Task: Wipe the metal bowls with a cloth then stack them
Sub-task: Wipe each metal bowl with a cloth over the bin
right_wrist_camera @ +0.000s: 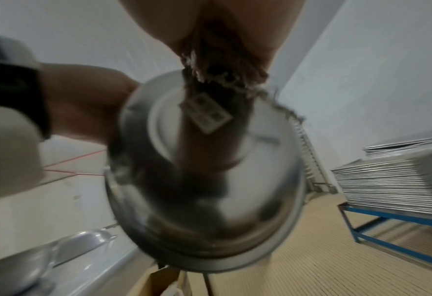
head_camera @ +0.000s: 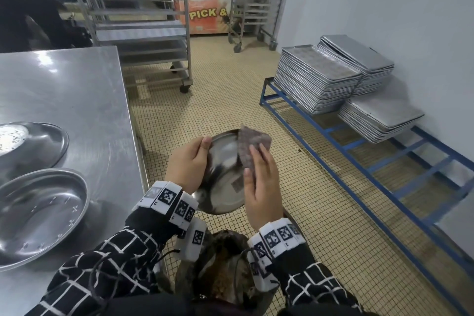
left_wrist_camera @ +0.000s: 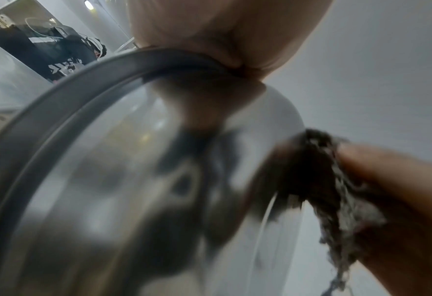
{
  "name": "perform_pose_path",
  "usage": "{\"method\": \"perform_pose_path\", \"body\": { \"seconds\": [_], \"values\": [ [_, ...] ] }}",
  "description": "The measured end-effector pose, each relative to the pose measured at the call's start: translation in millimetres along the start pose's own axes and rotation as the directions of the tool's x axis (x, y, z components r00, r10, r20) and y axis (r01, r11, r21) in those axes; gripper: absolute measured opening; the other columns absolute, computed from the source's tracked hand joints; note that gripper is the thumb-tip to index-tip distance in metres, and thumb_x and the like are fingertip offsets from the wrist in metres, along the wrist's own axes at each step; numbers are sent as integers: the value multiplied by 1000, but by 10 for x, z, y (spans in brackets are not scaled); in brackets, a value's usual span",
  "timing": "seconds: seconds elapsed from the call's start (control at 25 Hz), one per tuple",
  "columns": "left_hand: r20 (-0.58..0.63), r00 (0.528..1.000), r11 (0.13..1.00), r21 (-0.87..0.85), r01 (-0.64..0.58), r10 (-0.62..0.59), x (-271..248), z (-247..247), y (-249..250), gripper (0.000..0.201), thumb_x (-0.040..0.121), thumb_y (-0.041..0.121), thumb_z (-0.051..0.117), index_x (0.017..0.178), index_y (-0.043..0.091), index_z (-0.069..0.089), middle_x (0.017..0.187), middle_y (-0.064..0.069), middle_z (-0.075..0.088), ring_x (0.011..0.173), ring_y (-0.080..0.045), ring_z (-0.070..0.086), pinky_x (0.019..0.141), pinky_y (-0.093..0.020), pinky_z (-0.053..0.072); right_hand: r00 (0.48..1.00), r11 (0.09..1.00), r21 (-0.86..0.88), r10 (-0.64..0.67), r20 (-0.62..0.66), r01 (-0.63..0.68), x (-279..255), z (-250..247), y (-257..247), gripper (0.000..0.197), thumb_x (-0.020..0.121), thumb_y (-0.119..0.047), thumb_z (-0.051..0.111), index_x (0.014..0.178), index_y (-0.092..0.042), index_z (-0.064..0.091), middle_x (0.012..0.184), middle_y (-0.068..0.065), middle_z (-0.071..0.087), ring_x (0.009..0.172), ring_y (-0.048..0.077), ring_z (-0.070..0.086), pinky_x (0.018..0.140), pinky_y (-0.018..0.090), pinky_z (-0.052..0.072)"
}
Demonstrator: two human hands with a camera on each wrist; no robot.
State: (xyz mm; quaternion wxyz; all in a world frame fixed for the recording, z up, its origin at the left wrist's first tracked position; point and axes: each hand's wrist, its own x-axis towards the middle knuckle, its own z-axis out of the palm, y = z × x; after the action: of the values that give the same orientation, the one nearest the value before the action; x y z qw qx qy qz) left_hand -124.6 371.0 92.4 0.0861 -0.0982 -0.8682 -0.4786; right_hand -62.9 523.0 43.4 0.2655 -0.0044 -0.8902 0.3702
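I hold a metal bowl over the floor, tilted, its underside with a sticker facing me. My left hand grips its left rim, thumb on the outside; the other fingers are hidden behind it. My right hand holds a grey-brown cloth against the bowl's right side, thumb and fingers pinching it. The left wrist view shows the bowl with the cloth at its edge. In the right wrist view the cloth hangs bunched over the bowl. Two more bowls, one nearer and one farther, lie on the steel table at left.
Stacks of metal trays sit on a low blue frame along the right wall. Wheeled tray racks stand behind the table. An open box or bag sits on the tiled floor below my hands. A person in dark clothing stands at far left.
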Motion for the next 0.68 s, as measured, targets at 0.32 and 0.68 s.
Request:
{"method": "perform_pose_path", "body": {
  "seconds": [0.32, 0.68],
  "values": [
    [-15, 999, 994, -102, -43, 41, -51, 3, 115, 36, 99, 32, 41, 68, 21, 54, 59, 4, 55, 55, -13, 48, 55, -23, 39, 989, 986, -167, -40, -140, 17, 244, 96, -190, 53, 98, -45, 22, 141, -22, 40, 151, 0, 32, 142, 21, 21, 115, 41, 21],
    [94, 992, 952, -285, 110, -86, -64, -73, -195, 26, 99, 34, 40, 85, 24, 59, 80, 1, 62, 74, -17, 58, 75, -32, 47, 721, 612, 460, 687, 94, -643, 155, -223, 263, 31, 101, -39, 32, 97, -18, 55, 90, -2, 58, 85, 17, 56, 67, 27, 40]
  ]
}}
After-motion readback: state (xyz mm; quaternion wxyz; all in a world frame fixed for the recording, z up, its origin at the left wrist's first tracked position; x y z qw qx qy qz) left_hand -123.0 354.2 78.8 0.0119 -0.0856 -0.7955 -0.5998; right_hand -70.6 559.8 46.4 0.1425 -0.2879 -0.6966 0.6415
